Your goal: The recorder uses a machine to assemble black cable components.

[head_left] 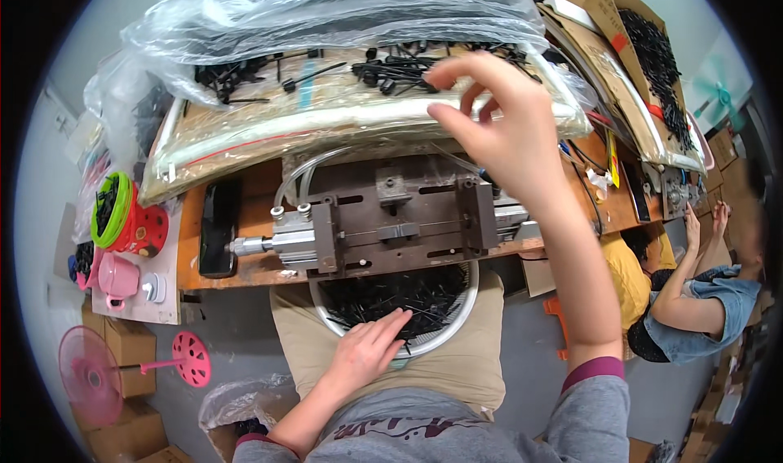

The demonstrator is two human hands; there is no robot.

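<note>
Right hand: thumb and forefinger curve well apart; you hold nothing visible between them;
Left hand: fingers lie over black pieces; whether they pinch one, cannot tell;
Black parts: crossed heap upon wrapped board, near right fingers; loose pinch may lift two;
White basket: in your lap, holding the pieces; shifting knees could spill them

Working with one left hand and one right hand. Mounting two upright end brackets on one metal fixture. Counting one white-rimmed basket, containing black parts too numerous and overlapping to count. Including at left one pink mug, one red container, one green tub and one black phone. Including one pink fan and one teal fan. Showing two other people at right.
</note>
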